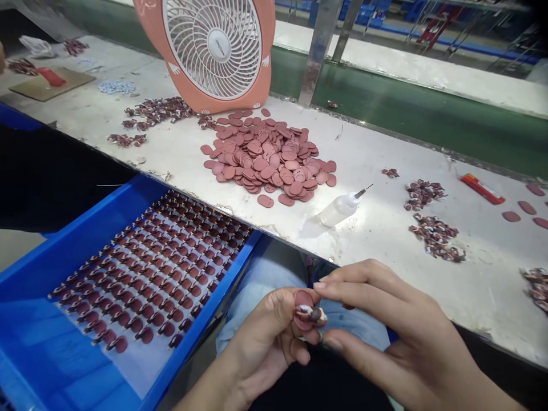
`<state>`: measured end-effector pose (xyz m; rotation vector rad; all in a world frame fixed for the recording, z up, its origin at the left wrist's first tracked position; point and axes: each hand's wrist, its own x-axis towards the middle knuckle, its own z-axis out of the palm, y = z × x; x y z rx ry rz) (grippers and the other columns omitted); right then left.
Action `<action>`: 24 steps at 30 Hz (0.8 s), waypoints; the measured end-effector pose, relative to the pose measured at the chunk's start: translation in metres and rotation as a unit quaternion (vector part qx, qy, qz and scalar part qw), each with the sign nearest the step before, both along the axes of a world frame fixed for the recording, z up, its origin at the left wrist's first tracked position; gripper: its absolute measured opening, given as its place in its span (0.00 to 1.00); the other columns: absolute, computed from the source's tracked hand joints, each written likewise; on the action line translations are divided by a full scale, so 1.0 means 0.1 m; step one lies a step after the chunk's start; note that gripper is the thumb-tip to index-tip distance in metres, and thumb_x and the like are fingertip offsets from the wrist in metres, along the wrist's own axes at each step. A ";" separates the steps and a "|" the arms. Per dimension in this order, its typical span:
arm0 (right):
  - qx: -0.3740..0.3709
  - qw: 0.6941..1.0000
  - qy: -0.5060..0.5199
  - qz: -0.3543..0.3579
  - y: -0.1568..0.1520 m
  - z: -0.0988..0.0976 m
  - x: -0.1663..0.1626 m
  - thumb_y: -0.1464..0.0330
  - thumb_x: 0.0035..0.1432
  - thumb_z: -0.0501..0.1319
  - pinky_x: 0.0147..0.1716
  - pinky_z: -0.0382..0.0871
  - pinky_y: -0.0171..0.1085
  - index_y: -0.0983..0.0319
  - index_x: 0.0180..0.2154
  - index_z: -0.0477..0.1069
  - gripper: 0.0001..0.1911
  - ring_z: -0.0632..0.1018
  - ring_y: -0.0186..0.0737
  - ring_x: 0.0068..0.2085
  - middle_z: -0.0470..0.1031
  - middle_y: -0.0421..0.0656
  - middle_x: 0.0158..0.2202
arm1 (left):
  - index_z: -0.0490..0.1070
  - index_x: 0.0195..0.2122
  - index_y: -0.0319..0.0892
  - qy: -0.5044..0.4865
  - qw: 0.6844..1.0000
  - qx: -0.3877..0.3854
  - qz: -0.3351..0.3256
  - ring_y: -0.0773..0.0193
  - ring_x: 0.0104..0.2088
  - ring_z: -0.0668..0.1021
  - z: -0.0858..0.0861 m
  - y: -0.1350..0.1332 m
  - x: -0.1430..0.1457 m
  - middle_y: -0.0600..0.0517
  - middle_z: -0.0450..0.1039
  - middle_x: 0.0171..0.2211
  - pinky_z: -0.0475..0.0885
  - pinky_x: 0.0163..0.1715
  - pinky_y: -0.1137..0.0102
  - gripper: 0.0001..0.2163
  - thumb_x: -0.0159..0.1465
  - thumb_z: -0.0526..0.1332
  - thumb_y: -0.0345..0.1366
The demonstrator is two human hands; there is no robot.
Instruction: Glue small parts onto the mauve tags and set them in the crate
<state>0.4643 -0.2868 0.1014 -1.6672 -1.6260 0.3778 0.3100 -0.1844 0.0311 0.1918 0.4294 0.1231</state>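
Observation:
My left hand (269,337) pinches a maroon oval disc (303,299) that has a small painted figurine (314,315), brown and white, lying across it. From the right, my right hand (398,325) curves round the same piece. Its thumb and fingers are apart, with the fingertips close to the figurine's edge; whether they touch it I cannot tell. On the bench just beyond my hands, a clear squeeze bottle (338,210) with a needle tip lies tilted. A large heap of maroon oval discs (268,157) is spread behind the bottle.
A blue tray (231,291) at the left holds rows of discs with figurines. An orange fan (265,68) stands behind the heap. Loose figurine piles (434,234) lie right, others (158,111) left. A red lighter-like object (483,189) rests on the white bench (372,251).

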 end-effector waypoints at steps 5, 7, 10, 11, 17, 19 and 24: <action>-0.008 0.998 0.054 -0.008 0.04 -0.09 -0.05 0.73 0.60 0.64 0.40 0.75 0.28 0.57 0.50 0.71 0.17 0.76 0.32 0.42 0.72 0.41 0.41 | 0.81 0.32 0.38 0.002 1.000 -0.009 0.003 0.73 0.25 0.79 -0.04 -0.01 0.00 0.52 0.79 0.28 0.76 0.20 0.82 0.12 0.56 0.71 0.43; -0.012 0.998 0.068 -0.008 0.05 -0.10 -0.07 0.74 0.59 0.65 0.38 0.75 0.29 0.56 0.50 0.71 0.17 0.76 0.33 0.40 0.72 0.41 0.40 | 0.81 0.33 0.38 0.003 1.000 -0.009 0.005 0.74 0.24 0.78 -0.04 -0.01 0.00 0.52 0.79 0.28 0.76 0.20 0.82 0.12 0.56 0.71 0.43; -0.010 0.997 0.079 -0.008 0.07 -0.11 -0.08 0.74 0.60 0.63 0.36 0.74 0.30 0.55 0.51 0.71 0.18 0.76 0.33 0.38 0.70 0.40 0.38 | 0.81 0.33 0.39 0.002 1.000 0.000 0.004 0.73 0.24 0.78 -0.03 0.00 -0.01 0.52 0.78 0.28 0.76 0.19 0.82 0.12 0.56 0.70 0.44; -0.011 0.997 0.078 -0.007 0.07 -0.11 -0.08 0.74 0.60 0.63 0.35 0.74 0.30 0.54 0.52 0.70 0.18 0.76 0.32 0.37 0.70 0.39 0.37 | 0.81 0.32 0.40 0.002 1.000 0.004 0.004 0.73 0.24 0.77 -0.03 0.01 -0.01 0.52 0.78 0.28 0.76 0.19 0.81 0.12 0.57 0.70 0.44; -0.021 0.997 0.076 -0.008 0.10 -0.12 -0.09 0.73 0.61 0.63 0.32 0.73 0.31 0.55 0.49 0.72 0.14 0.76 0.32 0.33 0.70 0.38 0.33 | 0.81 0.36 0.39 0.000 0.999 0.039 -0.009 0.74 0.24 0.75 -0.01 0.03 0.00 0.53 0.74 0.27 0.75 0.19 0.82 0.14 0.57 0.69 0.46; -0.008 0.997 0.074 -0.015 0.10 -0.14 -0.10 0.74 0.61 0.63 0.31 0.73 0.31 0.56 0.46 0.73 0.12 0.75 0.32 0.32 0.70 0.38 0.32 | 0.80 0.40 0.39 0.000 0.999 0.052 -0.012 0.72 0.25 0.75 -0.01 0.04 0.00 0.52 0.74 0.28 0.75 0.18 0.82 0.18 0.56 0.68 0.49; 0.075 0.993 -0.045 -0.079 0.11 -0.26 -0.15 0.77 0.60 0.63 0.30 0.70 0.33 0.62 0.46 0.74 0.12 0.72 0.34 0.33 0.69 0.40 0.31 | 0.77 0.45 0.42 0.100 0.980 0.154 0.075 0.69 0.29 0.75 0.02 0.03 0.00 0.51 0.74 0.33 0.75 0.20 0.79 0.24 0.53 0.69 0.53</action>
